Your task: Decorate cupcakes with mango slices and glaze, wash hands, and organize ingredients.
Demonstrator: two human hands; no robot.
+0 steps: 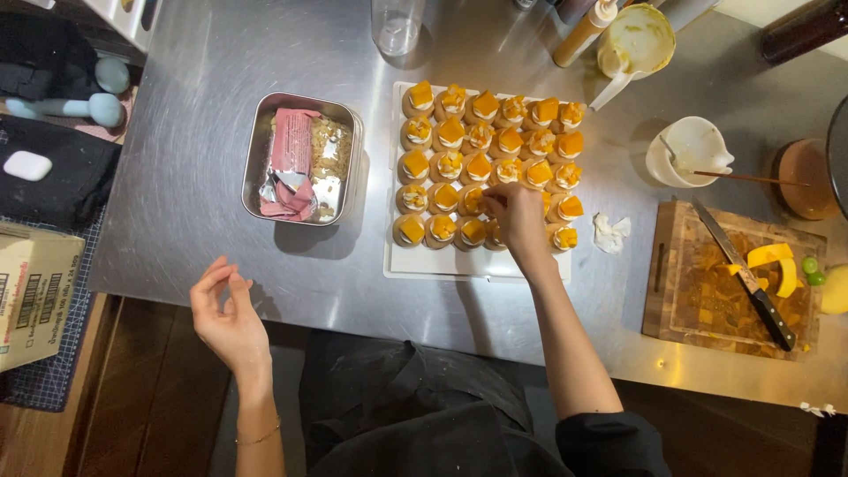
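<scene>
- Your left hand hangs nearest the camera, just off the table's near edge, fingers loosely curled and holding nothing.
- Your right hand reaches onto the white tray, fingertips pinched together at a tart in the lower middle rows; you cannot tell whether they grip anything between them.
- Small round tarts with cream and orange fruit cubes fill the tray in rows, touching one another.
- Left of the tray, just beside it, sits a metal tin with pink wrappers and crumbs inside.
- Right of the tray lies a crumpled tissue, and beyond it a wooden board with a knife laid across it and fruit pieces near its far corner.
- Behind the board stands a white bowl with a stick resting in it.
- At the table's far edge stands a clear glass.
</scene>
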